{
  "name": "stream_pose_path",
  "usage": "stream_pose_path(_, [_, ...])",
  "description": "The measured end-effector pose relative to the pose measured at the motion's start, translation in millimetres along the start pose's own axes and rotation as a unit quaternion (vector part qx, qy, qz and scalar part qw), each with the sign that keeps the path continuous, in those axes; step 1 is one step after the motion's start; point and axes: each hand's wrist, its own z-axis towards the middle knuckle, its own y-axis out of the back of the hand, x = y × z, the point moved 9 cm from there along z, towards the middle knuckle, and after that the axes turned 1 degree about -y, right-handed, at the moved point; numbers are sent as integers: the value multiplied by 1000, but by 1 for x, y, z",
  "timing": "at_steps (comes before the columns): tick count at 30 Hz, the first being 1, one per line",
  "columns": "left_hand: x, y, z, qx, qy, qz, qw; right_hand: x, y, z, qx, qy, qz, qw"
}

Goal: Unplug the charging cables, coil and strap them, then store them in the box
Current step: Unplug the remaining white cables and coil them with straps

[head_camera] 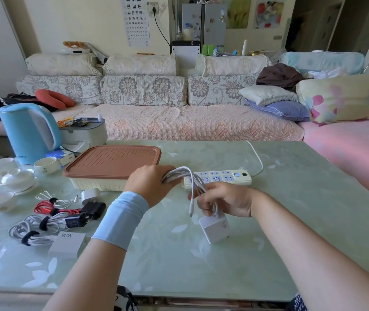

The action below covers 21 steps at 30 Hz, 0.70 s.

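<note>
Both hands hold one white charging cable (184,173) above the table, folded into several loops. My left hand (151,184) grips the looped end. My right hand (224,198) pinches the other end, where a free plug tip dangles. The cable's white charger block (215,228) hangs below my right hand, touching the table. A white power strip (221,177) lies just behind, no plugs visible in it. The cream box with a brown lid (114,163) stands shut to the left. Strapped cable bundles with chargers (51,221) lie at the left.
A blue kettle (27,133), white teacups (15,176) and a grey container (84,133) crowd the table's far left corner. A white 90W adapter (68,243) lies near the front left. The power strip's cord (257,158) runs off the far edge toward the sofa.
</note>
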Motion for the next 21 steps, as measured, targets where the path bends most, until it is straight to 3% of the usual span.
stream_pose_path(3, [-17, 15, 2, -40, -55, 88, 994, 5, -6, 1, 39, 1, 72, 997])
stream_pose_path(6, [-24, 17, 2, -51, -56, 96, 993, 13, -4, -1, -45, -2, -55, 997])
stream_pose_path(8, [-30, 18, 1, -59, -56, 97, 992, 14, 0, -5, -121, -16, -164, 979])
stream_pose_path(11, [-27, 12, -2, -39, -27, 42, 998, 16, 13, -6, -206, -1, -205, 957])
stream_pose_path(13, [-17, -2, -5, 8, 9, -60, 998, 14, 14, -9, -198, -9, -219, 955])
stream_pose_path(15, [-2, -23, -8, 63, 58, -233, 969, 11, 9, -10, -160, -21, -227, 961])
stream_pose_path(17, [7, -42, -13, 108, 111, -390, 908, 7, 3, -7, -139, -24, -205, 969])
stream_pose_path(21, [-1, -67, -18, 164, 130, -530, 822, 9, 4, 2, -191, -12, -192, 963])
